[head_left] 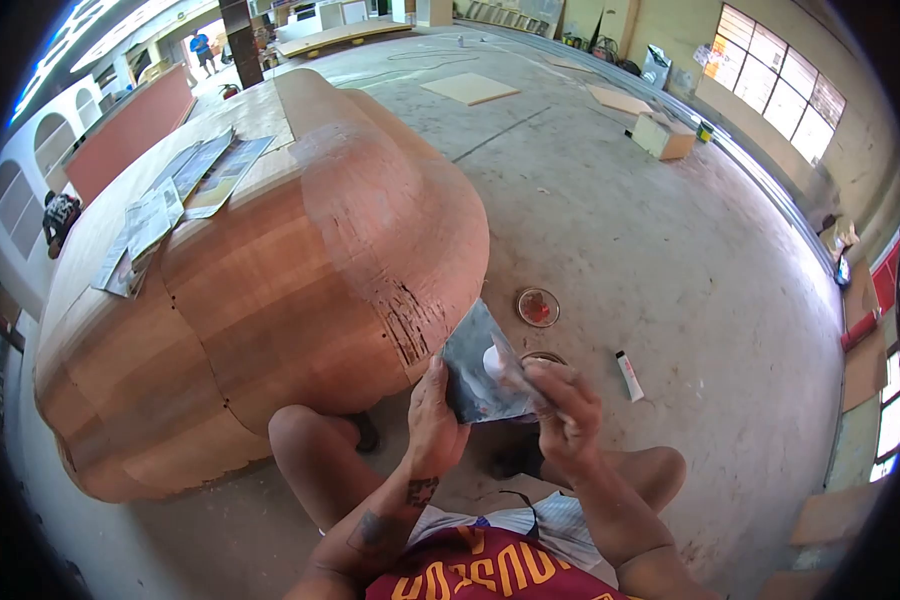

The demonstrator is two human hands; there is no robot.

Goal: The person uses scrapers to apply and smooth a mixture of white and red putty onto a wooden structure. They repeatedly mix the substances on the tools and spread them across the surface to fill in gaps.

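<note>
My left hand (pixel 436 425) grips a flat grey board (pixel 467 350) by its left edge, thumb on top. A dollop of whitish paste (pixel 493 362) lies on the board. My right hand (pixel 568 408) is closed on a thin, flat spreader (pixel 510 362), its blade tilted over the paste. Left of the board stands a large curved wooden form (pixel 240 290), with a smooth pinkish coated patch (pixel 370 200) and dark cracks at its rounded end. Partly hidden behind my right hand is a round tin (pixel 545 357).
A round lid (pixel 537 307) with reddish residue and a white tube (pixel 629 377) with a black cap lie on the concrete floor. Newspapers (pixel 155 220) rest on the form. A person (pixel 60 218) bends at far left; another person (pixel 202 50) stands at the back.
</note>
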